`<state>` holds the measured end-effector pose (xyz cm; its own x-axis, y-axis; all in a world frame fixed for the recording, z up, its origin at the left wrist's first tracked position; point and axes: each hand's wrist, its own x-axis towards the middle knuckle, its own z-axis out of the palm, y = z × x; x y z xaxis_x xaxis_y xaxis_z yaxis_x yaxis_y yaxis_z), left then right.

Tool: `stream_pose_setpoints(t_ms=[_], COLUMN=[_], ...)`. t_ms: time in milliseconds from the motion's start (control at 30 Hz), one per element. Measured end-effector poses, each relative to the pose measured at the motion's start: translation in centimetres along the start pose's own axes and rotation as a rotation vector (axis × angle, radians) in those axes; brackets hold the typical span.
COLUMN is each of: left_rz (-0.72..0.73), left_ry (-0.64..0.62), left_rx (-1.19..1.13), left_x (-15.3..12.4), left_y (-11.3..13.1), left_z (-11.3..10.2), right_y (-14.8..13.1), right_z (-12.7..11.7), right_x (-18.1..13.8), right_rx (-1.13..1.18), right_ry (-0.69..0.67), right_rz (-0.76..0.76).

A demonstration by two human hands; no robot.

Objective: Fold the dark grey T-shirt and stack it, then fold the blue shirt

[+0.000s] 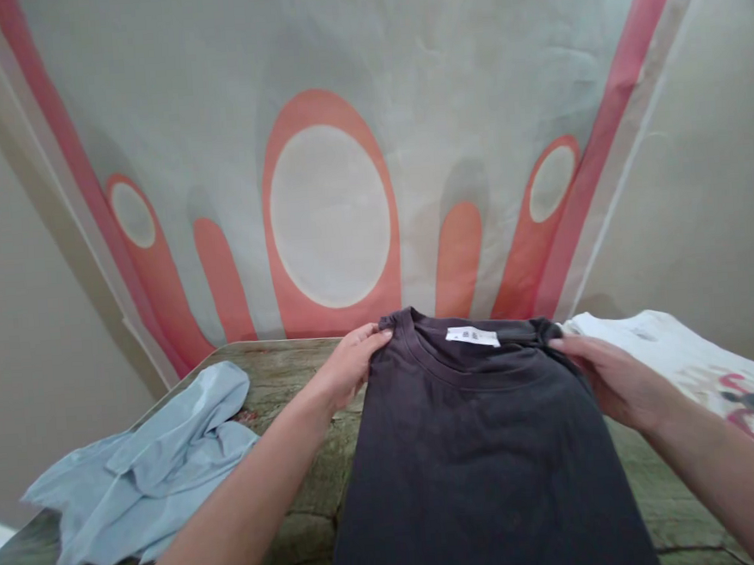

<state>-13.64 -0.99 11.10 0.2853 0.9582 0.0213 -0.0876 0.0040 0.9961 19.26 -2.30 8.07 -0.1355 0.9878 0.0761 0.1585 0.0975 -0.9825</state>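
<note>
Two shoulder edges of dark shirt (486, 464) clamped | left hand (348, 366) | right hand (609, 378) | white shirt (679, 356) just beside

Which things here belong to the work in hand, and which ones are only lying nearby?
In hand:
- dark T-shirt, lying flat on the table
- left hand, holding one shoulder of it
- right hand, holding the other shoulder

Lying about:
- light blue garment, crumpled on the left
- white printed T-shirt, on the right
</note>
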Motion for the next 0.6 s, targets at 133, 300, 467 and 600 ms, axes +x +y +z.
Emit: stream_pose_setpoints(t_ms=[133,300,467,600], left_rz=[-0.294,-0.318,-0.189,-0.003], left_ry=[0.118,0.231,0.272,0.34], left_rx=[0.051,0.216,0.394,0.661], left_x=[3.9,5.7,7.6,8.7], left_y=[-6.3,-11.2,-12.7,-13.0], left_z=[-2.1,-3.7,-4.1,-3.9], right_y=[4.6,10.1,11.0,11.4], right_z=[1.4,1.8,2.4,3.0], right_x=[4.1,6.2,7.6,9.2], right_rx=[0.145,0.092,-0.202,-0.384], right_ry=[-0.09,-0.054,0.051,0.064], right_rz=[0.183,0.305,0.26,0.208])
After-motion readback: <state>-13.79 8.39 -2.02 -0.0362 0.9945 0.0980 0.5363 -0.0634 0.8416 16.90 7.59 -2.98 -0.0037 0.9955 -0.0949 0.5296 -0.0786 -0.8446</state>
